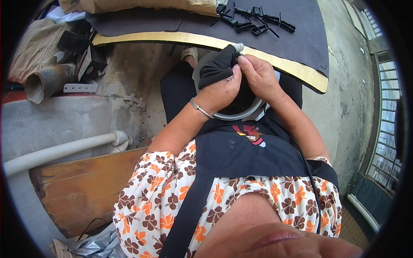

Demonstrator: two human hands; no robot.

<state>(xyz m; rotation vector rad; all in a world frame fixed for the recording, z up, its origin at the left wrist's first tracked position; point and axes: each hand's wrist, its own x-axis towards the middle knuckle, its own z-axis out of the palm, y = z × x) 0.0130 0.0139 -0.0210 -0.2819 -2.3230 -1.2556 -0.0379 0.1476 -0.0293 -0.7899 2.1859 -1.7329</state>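
My left hand is closed over the white bucket between my knees. Black fabric covers its fingers, with a whitish tip at the far end; whether it is a partial glove or a loose cloth I cannot tell. My right hand meets it there, thumb and forefinger pinched together beside the fabric. Something small and dark shows at the pinch, too hidden to name. Dark contents partly show inside the bucket. On the table beyond lie several small black plastic parts with thin stems.
The dark-topped table has a gold edge just past my hands. A brown paper package lies on it. To the left are a rusty pipe, a white pipe and a wooden board. A barred window is at right.
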